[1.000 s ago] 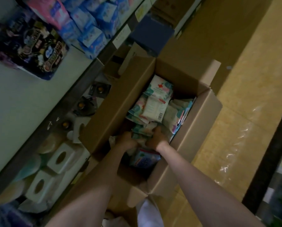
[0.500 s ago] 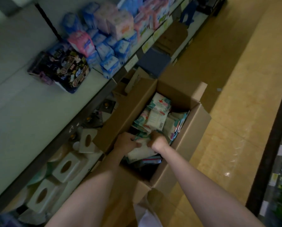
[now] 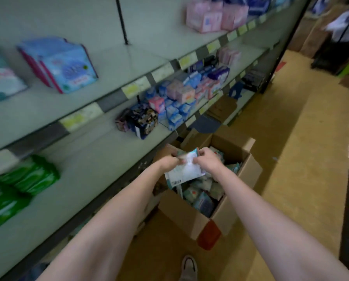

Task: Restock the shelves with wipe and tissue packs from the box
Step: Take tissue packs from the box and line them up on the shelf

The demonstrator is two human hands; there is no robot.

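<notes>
Pale grey metal shelves [image 3: 112, 57] with yellow price labels along their front edges carry blue, pink and purple soft packs [image 3: 175, 102], a blue-and-pink pack [image 3: 66, 63] on the upper shelf, and green packs [image 3: 17, 185] on a lower shelf. The yellowish floor [image 3: 303, 159] bears an open brown cardboard box [image 3: 191, 218] filled with pale wipe packs, standing just beside the shelves.

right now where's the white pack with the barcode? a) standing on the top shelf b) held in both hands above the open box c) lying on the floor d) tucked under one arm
b: the left hand and right hand both grip the white pack, lifted over the open cardboard box.
</notes>
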